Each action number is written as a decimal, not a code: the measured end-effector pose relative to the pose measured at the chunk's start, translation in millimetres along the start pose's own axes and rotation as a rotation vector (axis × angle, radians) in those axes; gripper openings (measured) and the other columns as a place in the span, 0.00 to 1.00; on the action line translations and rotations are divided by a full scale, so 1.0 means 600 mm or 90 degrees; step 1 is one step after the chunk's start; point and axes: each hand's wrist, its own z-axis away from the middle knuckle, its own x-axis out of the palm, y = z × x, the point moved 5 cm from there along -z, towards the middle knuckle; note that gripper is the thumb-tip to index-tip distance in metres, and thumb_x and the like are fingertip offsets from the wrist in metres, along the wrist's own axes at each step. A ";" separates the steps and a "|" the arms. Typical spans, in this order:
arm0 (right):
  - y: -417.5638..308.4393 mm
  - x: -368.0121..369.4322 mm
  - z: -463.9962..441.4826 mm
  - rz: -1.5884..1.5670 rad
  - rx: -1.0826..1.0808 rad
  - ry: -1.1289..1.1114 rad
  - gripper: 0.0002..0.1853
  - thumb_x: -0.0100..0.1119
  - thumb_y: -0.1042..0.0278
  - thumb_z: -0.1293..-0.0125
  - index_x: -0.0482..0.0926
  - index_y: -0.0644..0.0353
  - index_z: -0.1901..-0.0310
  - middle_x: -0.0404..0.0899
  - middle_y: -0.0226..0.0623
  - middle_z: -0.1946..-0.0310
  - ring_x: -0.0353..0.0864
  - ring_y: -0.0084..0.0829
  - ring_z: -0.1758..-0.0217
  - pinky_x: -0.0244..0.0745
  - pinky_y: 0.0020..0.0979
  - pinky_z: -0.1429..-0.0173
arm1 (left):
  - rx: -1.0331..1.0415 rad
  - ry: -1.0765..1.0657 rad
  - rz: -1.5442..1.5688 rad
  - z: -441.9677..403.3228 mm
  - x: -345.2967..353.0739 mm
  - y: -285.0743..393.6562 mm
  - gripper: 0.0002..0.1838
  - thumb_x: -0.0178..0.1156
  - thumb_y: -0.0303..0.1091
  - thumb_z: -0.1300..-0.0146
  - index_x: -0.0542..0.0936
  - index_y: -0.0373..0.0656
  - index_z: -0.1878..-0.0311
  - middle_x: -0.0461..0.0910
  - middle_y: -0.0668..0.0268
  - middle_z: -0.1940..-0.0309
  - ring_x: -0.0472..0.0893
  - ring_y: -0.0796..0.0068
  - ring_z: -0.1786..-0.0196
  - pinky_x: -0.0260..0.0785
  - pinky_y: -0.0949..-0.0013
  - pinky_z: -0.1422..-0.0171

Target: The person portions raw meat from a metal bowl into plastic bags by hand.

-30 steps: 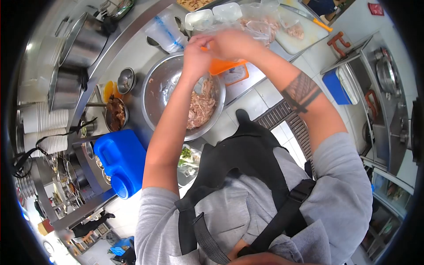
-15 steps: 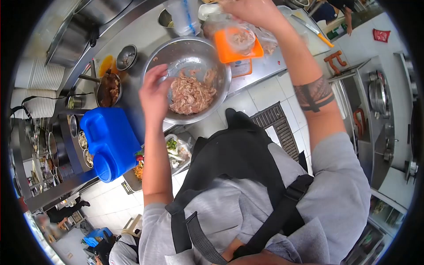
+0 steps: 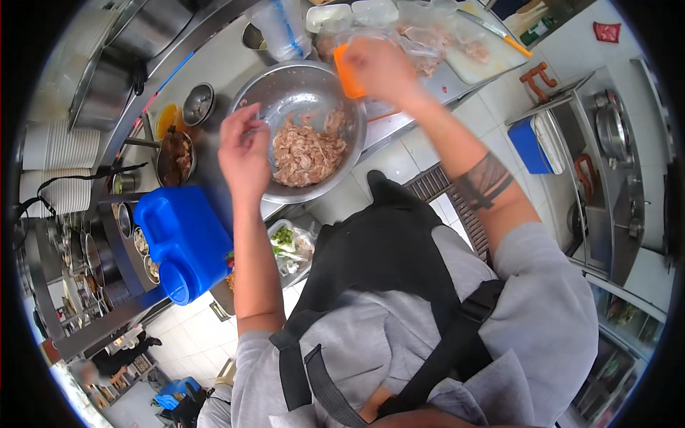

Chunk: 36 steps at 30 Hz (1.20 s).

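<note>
My left hand (image 3: pixel 244 146) hovers at the left rim of a large metal bowl (image 3: pixel 246 85), fingers loosely bent and apart, holding nothing visible. Sliced raw meat (image 3: pixel 308 151) lies in the bowl's lower part. Past the bowl's upper right side, my right hand (image 3: pixel 384 71) is smeared by motion and covers part of an orange tray (image 3: pixel 349 73). The tray looks tilted; whether the fingers grip it is unclear. Bagged meat (image 3: pixel 422 48) lies beyond this hand, near two white plastic containers (image 3: pixel 374 13).
A blue jug (image 3: pixel 182 228) stands left of my left forearm. Small metal bowls (image 3: pixel 198 104) sit left of the large bowl. An orange-handled knife (image 3: pixel 515 44) rests on a white cutting board (image 3: pixel 478 70). A person (image 3: pixel 107 360) is far off at lower left.
My right hand went up with a clear bag of meat over the orange tray, then came down to the tray, where that bag no longer shows. My left hand moved back from the tray to the bowl's left rim.
</note>
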 end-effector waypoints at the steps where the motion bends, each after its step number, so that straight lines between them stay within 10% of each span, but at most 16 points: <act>1: 0.016 -0.026 -0.024 0.080 0.024 -0.061 0.11 0.58 0.61 0.35 0.87 0.57 0.64 0.87 0.48 0.62 0.86 0.52 0.59 0.81 0.46 0.52 | 0.002 -0.010 -0.003 -0.001 0.016 0.001 0.18 0.62 0.17 0.37 0.83 0.38 0.43 0.76 0.63 0.42 0.80 0.77 0.50 0.76 0.75 0.50; 5: 0.111 0.036 -0.077 0.351 0.056 -0.356 0.16 0.53 0.58 0.33 0.85 0.60 0.64 0.87 0.53 0.60 0.86 0.54 0.61 0.81 0.46 0.54 | 0.033 -0.075 0.004 -0.006 0.077 0.015 0.18 0.62 0.17 0.37 0.83 0.39 0.44 0.77 0.61 0.43 0.81 0.76 0.52 0.77 0.73 0.51; 18: 0.104 0.038 -0.105 0.374 -0.072 -0.413 0.16 0.51 0.62 0.29 0.85 0.65 0.56 0.87 0.52 0.62 0.87 0.51 0.60 0.82 0.45 0.54 | -0.014 -0.097 0.004 0.058 0.054 -0.019 0.17 0.60 0.16 0.36 0.84 0.37 0.44 0.79 0.61 0.45 0.82 0.77 0.54 0.77 0.73 0.49; 20: 0.133 0.017 -0.141 0.310 -0.178 -0.253 0.10 0.66 0.66 0.51 0.84 0.62 0.69 0.85 0.50 0.69 0.84 0.52 0.65 0.79 0.46 0.58 | -0.040 -0.082 -0.008 0.070 0.037 -0.022 0.18 0.60 0.16 0.36 0.84 0.37 0.44 0.78 0.62 0.45 0.81 0.77 0.54 0.76 0.73 0.49; 29: -0.076 -0.136 -0.124 -0.037 -0.085 0.016 0.09 0.64 0.69 0.51 0.84 0.64 0.69 0.83 0.51 0.73 0.84 0.47 0.68 0.78 0.44 0.61 | -0.069 -0.013 0.064 0.072 -0.016 -0.047 0.16 0.60 0.15 0.35 0.83 0.33 0.44 0.76 0.65 0.45 0.79 0.82 0.56 0.74 0.76 0.49; 31: -0.099 -0.060 -0.083 -0.301 -0.075 -0.067 0.12 0.54 0.61 0.31 0.83 0.60 0.59 0.84 0.50 0.67 0.85 0.49 0.64 0.79 0.45 0.58 | -0.050 0.009 0.076 0.058 -0.026 -0.039 0.15 0.60 0.15 0.34 0.83 0.31 0.45 0.75 0.64 0.43 0.78 0.82 0.56 0.73 0.77 0.49; 33: -0.129 0.013 -0.031 -0.284 -0.098 0.051 0.08 0.58 0.66 0.33 0.82 0.61 0.59 0.83 0.48 0.68 0.84 0.46 0.65 0.78 0.42 0.60 | -0.035 0.023 0.087 0.044 -0.023 -0.019 0.15 0.59 0.15 0.34 0.83 0.32 0.45 0.75 0.64 0.43 0.79 0.82 0.56 0.73 0.77 0.49; 36: -0.103 0.203 0.086 -0.007 -0.087 -0.410 0.06 0.58 0.72 0.43 0.84 0.62 0.67 0.84 0.51 0.66 0.84 0.52 0.59 0.78 0.49 0.53 | 0.000 0.020 0.069 0.031 -0.020 -0.014 0.16 0.59 0.15 0.33 0.82 0.32 0.44 0.76 0.63 0.42 0.79 0.81 0.55 0.73 0.76 0.49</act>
